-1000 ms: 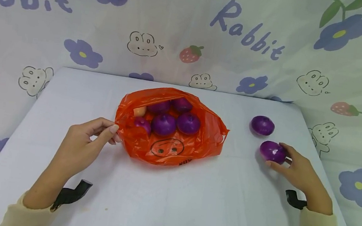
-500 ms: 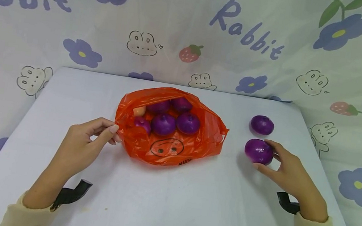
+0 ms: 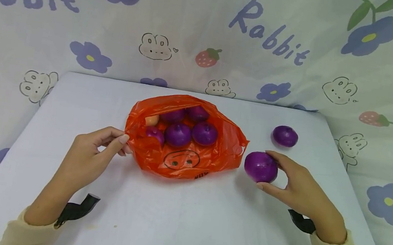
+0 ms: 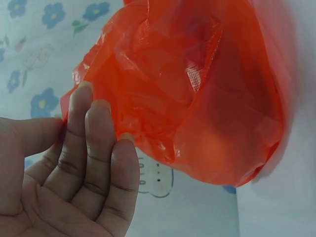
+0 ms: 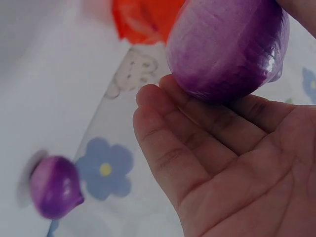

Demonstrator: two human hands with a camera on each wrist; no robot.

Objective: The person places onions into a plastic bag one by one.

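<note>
My left hand (image 3: pixel 93 155) pinches the left edge of a red plastic bag (image 3: pixel 183 166) between thumb and forefinger; in the left wrist view the other fingers spread beside the bag (image 4: pixel 197 123). The bag's mouth gapes open, showing several purple onions (image 3: pixel 178 135) and a small tan round thing (image 3: pixel 151 120) inside. With thumb and fingers my right hand (image 3: pixel 299 186) holds another purple onion (image 3: pixel 261 167) just right of the bag, over the white table. The right wrist view shows this onion (image 5: pixel 222 49) resting against the fingertips.
One more purple onion (image 3: pixel 284 136) lies on the white table (image 3: pixel 184 223) at the back right, behind my right hand. A white cloth (image 3: pixel 194 24) printed with rabbits, flowers and strawberries hangs behind the table and falls along its sides.
My right hand has carried the onion leftward from near the other loose onion to beside the bag. My left hand has stayed at the bag's edge.
</note>
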